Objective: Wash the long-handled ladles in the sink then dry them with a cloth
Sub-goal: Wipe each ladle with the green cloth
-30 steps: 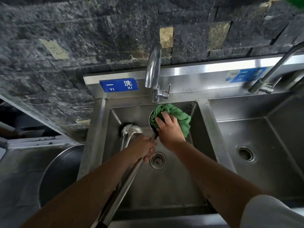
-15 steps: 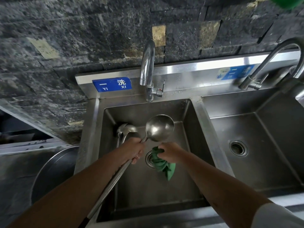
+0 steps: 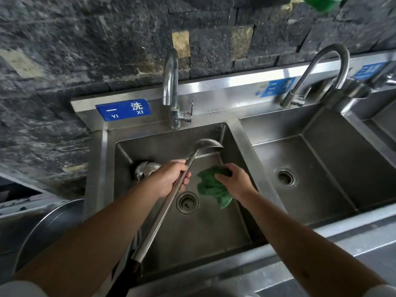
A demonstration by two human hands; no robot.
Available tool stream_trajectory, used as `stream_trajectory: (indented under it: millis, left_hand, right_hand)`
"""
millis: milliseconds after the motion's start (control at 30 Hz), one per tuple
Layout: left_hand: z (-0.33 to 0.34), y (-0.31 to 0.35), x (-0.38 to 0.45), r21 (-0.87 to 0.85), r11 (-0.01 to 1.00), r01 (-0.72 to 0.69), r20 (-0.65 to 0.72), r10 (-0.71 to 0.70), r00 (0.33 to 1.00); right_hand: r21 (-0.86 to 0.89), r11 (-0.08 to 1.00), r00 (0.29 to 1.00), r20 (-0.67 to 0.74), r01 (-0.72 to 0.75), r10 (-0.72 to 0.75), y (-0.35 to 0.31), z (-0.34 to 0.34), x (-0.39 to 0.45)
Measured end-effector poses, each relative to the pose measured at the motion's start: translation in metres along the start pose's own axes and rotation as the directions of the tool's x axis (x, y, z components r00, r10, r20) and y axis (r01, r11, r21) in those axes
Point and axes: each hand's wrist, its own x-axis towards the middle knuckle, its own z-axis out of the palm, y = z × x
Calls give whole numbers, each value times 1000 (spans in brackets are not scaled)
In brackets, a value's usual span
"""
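Observation:
A long steel ladle [image 3: 165, 206] slants over the left sink basin [image 3: 214, 232], its bowl [image 3: 209, 143] turned mouth-down near the back wall. My left hand [image 3: 169, 179] grips its handle just below the bowl. My right hand [image 3: 235, 182] holds a crumpled green cloth [image 3: 212, 187] beside the handle, apart from the ladle. Another ladle's bowl [image 3: 145, 168] lies in the basin's left corner, partly hidden behind my left hand.
A faucet [image 3: 171, 88] stands behind the left basin, no water running that I can see. A second basin [image 3: 321, 163] with its own curved faucet [image 3: 317, 69] lies to the right. A large round steel pan [image 3: 49, 228] sits at the left. Dark stone wall behind.
My right hand pulled the cloth off the ladle bowl and down beside the handle. The ladle then turned in my left hand, so its bowl now faces down.

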Motion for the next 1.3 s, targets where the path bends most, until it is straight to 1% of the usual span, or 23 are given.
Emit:
stream_trajectory:
  millis: [100, 167, 200, 267, 300, 333, 400, 467, 600, 700, 733, 800, 867, 933, 967, 1000, 1033, 1100, 1167, 1200, 1233, 1267, 1300]
  left_hand:
    - [14, 3, 3, 15, 999, -41, 49, 41, 998]
    - [25, 5, 3, 5, 998, -64, 73, 63, 995]
    - [31, 6, 4, -5, 997, -73, 79, 73, 994]
    - [43, 10, 4, -18, 996, -90, 90, 91, 992]
    - [50, 12, 5, -23, 995, -100, 91, 101, 991]
    - [57, 13, 7, -26, 994, -107, 88, 109, 990]
    - [73, 16, 13, -26, 994, -107, 72, 108, 991]
    - [91, 17, 20, -44, 995, -87, 53, 90, 995]
    - [122, 21, 35, -113, 993, -43, 29, 47, 999]
    - [150, 26, 45, -134, 991, -31, 50, 38, 998]
    - [160, 28, 49, -141, 990, -32, 52, 40, 998]
    - [177, 33, 57, -148, 988, -36, 51, 44, 998]
    - [192, 39, 64, -135, 990, -49, 60, 58, 997]
    - [200, 43, 70, -124, 991, -55, 66, 64, 996]
    - [203, 45, 72, -121, 991, -56, 69, 65, 996]
    - [206, 46, 74, -117, 991, -58, 73, 67, 995]
    - [208, 48, 77, -111, 992, -59, 77, 68, 995]
    - [215, 49, 82, -101, 994, -50, 74, 58, 996]
    - [222, 51, 90, -98, 994, -45, 64, 52, 997]
    - [227, 53, 95, -101, 994, -45, 54, 50, 997]
    - [232, 54, 101, -104, 994, -44, 44, 49, 998]
    - [239, 56, 109, -106, 993, -46, 31, 50, 998]
    - [246, 58, 117, -102, 993, -52, 7, 53, 999]
  right_hand:
    - [-65, 991, 985, -119, 118, -125, -1, -42, 13]
    - [-119, 980, 969, -171, 157, -176, 7, -69, 26]
    - [-147, 978, 967, -188, 147, -174, 14, -82, 36]
    - [-201, 978, 972, -208, 63, -105, 36, -101, 56]
    - [-263, 965, 983, -179, 1, -49, 49, -108, 66]
    - [-357, 933, 994, -106, -49, 11, 64, -114, 74]
    - [-487, 871, 989, 93, -55, 115, 92, -115, 82]
    - [-448, 893, 971, 196, -39, 140, 112, -111, 81]
    - [-321, 947, 963, 256, 6, 81, 127, -110, 79]
    - [-30, 993, 938, 326, -111, 115, 137, -123, 83]
    - [-1, 992, 934, 337, -129, 122, 140, -126, 86]
    - [-153, 987, 949, 302, -45, 90, 147, -127, 92]
    - [-340, 932, 966, 254, 128, -40, 148, -125, 99]
    - [-385, 869, 936, 283, 311, -210, 143, -120, 106]
    - [-409, 822, 903, 336, 397, -269, 142, -117, 109]
    - [-444, 764, 865, 409, 468, -292, 142, -112, 112]
    - [-494, 712, 841, 475, 499, -260, 141, -110, 113]
    - [-561, 663, 826, 539, 496, -161, 137, -109, 113]
    - [-559, 692, 832, 544, 456, -110, 129, -113, 109]
    - [-544, 721, 849, 517, 428, -114, 123, -117, 105]
    - [-505, 774, 882, 450, 382, -141, 115, -123, 100]
    - [-420, 849, 920, 353, 320, -172, 107, -130, 97]
    - [-242, 946, 958, 239, 214, -155, 97, -138, 91]
